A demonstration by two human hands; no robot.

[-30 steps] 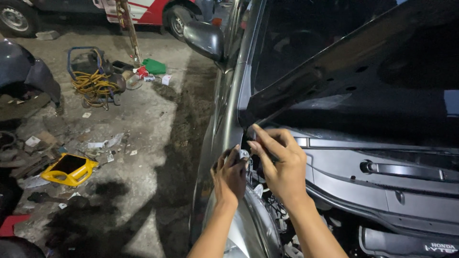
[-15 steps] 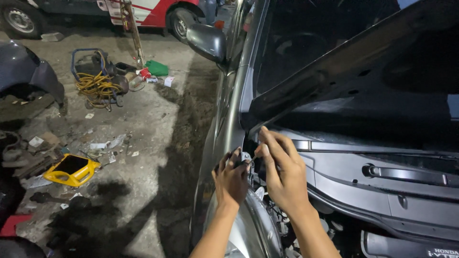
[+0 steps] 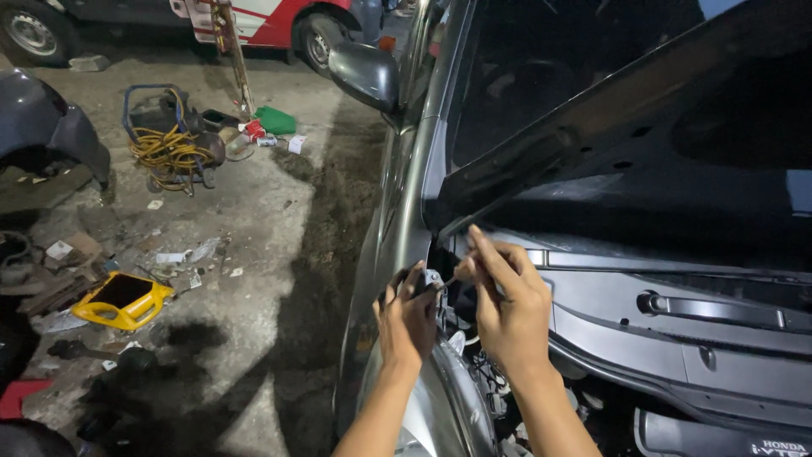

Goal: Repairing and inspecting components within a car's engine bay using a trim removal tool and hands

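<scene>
I stand at the left front corner of a grey car [image 3: 397, 211] with its hood [image 3: 643, 127] raised. My left hand [image 3: 406, 317] grips the top edge of the fender near the hood hinge. My right hand [image 3: 507, 300] is just to its right, fingers pinched around a small thin metal part [image 3: 446, 283] at the hinge corner; what that part is cannot be made out. Both forearms rise from the bottom of the view.
A wiper arm [image 3: 719, 309] lies across the black cowl on the right. The side mirror [image 3: 365, 74] sticks out ahead. On the concrete to the left lie a yellow container [image 3: 123, 300], a coiled yellow hose [image 3: 169, 148], a green can [image 3: 275, 120] and scattered debris. A red-and-white vehicle [image 3: 271, 21] is parked behind.
Both hands have stayed at the hinge corner; my right hand's fingers have shifted slightly. The view has tilted down a little.
</scene>
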